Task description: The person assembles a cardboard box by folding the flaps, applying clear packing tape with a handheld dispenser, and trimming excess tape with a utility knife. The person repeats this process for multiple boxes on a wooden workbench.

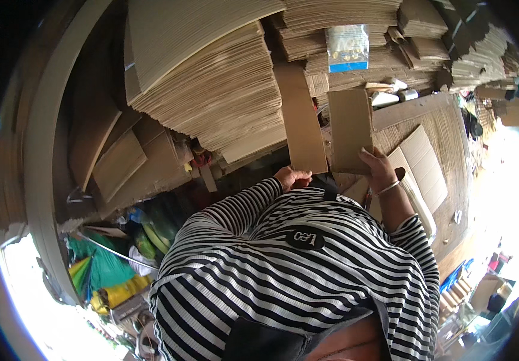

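My remote left grip (292, 178) is pinching a cardboard strip (301, 123) by its near end, my right grip (381, 171) clamping a panel (350, 123) beside it; I'm judging both light, stiffish, best held along edges.

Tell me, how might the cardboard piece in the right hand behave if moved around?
The cardboard piece is probably light: the right hand grips it near one lower corner. It seems fairly stiff, extending beyond that grip without obvious sagging. Being flat and straight-edged, it would likely slide rather than roll if laid down and pushed.
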`<action>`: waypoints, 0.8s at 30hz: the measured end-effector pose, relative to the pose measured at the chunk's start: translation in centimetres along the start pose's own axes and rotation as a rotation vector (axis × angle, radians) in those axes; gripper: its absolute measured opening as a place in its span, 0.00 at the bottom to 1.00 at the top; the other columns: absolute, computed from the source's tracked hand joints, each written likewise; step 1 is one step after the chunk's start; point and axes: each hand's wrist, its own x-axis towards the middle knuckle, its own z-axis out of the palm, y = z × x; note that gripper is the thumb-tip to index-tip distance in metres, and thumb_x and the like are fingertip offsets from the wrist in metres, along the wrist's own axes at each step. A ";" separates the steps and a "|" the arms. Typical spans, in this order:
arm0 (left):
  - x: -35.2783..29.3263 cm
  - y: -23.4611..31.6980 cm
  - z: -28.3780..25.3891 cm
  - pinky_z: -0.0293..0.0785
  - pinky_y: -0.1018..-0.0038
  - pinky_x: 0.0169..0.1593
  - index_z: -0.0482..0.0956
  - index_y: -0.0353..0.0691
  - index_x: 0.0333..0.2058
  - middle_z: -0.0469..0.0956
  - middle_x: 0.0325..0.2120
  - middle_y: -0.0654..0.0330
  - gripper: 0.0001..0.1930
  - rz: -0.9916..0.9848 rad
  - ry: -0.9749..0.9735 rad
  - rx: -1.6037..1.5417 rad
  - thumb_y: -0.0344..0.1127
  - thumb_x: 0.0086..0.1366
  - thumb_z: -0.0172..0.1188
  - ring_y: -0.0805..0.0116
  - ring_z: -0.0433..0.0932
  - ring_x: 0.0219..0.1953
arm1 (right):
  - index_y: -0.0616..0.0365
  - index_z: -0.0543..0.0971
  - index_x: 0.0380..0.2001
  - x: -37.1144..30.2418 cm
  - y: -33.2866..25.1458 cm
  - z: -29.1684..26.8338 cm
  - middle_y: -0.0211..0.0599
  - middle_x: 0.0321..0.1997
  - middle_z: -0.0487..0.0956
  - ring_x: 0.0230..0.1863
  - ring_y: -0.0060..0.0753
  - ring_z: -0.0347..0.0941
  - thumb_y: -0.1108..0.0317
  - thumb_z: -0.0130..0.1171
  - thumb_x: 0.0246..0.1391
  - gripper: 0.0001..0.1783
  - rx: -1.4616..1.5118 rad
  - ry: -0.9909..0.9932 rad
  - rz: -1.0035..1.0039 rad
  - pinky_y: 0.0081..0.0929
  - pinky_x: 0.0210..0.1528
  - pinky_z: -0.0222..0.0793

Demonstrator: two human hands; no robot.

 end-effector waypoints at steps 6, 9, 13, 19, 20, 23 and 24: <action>1.1 -2.3 -2.2 0.70 0.74 0.48 0.79 0.39 0.42 0.80 0.36 0.62 0.15 0.518 -0.270 0.798 0.44 0.64 0.57 0.71 0.76 0.38 | 0.60 0.70 0.51 2.0 5.0 -0.6 0.39 0.46 0.75 0.46 0.37 0.73 0.62 0.56 0.56 0.21 -0.705 -0.236 -0.237 0.34 0.48 0.71; 0.8 -2.6 -1.7 0.69 0.72 0.46 0.81 0.40 0.43 0.80 0.36 0.59 0.20 0.449 -0.249 0.857 0.51 0.62 0.58 0.70 0.75 0.38 | 0.60 0.69 0.51 3.6 8.3 -0.7 0.39 0.48 0.74 0.48 0.38 0.73 0.63 0.56 0.56 0.21 -0.322 -0.241 -0.036 0.37 0.49 0.70; -1.6 -1.1 0.3 0.68 0.72 0.45 0.79 0.34 0.41 0.78 0.35 0.57 0.18 0.260 -0.222 0.642 0.45 0.66 0.54 0.68 0.73 0.38 | 0.63 0.69 0.51 1.9 4.7 2.6 0.40 0.48 0.75 0.48 0.39 0.73 0.67 0.53 0.57 0.20 -0.033 -0.203 0.193 0.36 0.52 0.68; -0.5 -0.9 0.6 0.66 0.70 0.50 0.69 0.36 0.52 0.73 0.39 0.59 0.18 0.299 -0.183 0.586 0.33 0.64 0.51 0.69 0.71 0.41 | 0.67 0.67 0.53 1.8 5.3 2.6 0.43 0.48 0.75 0.46 0.38 0.73 0.67 0.55 0.56 0.24 0.113 -0.051 0.181 0.33 0.49 0.70; -0.3 -1.2 0.4 0.66 0.70 0.50 0.68 0.36 0.52 0.73 0.40 0.59 0.18 0.338 -0.207 0.619 0.33 0.65 0.51 0.70 0.70 0.41 | 0.67 0.67 0.53 1.8 5.3 2.7 0.43 0.47 0.75 0.45 0.37 0.73 0.66 0.56 0.55 0.24 0.010 -0.030 0.158 0.32 0.48 0.70; -0.8 -1.6 0.5 0.65 0.69 0.53 0.65 0.35 0.55 0.72 0.44 0.59 0.20 0.381 -0.234 0.562 0.33 0.65 0.50 0.69 0.69 0.44 | 0.68 0.67 0.53 2.5 6.6 2.0 0.41 0.45 0.76 0.44 0.33 0.73 0.64 0.58 0.54 0.26 -0.298 0.040 0.097 0.31 0.45 0.71; -1.3 -1.6 0.8 0.64 0.69 0.53 0.64 0.35 0.56 0.71 0.46 0.59 0.21 0.382 -0.236 0.518 0.33 0.65 0.49 0.68 0.69 0.46 | 0.68 0.67 0.53 3.6 8.8 0.7 0.40 0.44 0.77 0.43 0.32 0.73 0.64 0.59 0.54 0.27 -0.400 0.066 0.083 0.31 0.45 0.71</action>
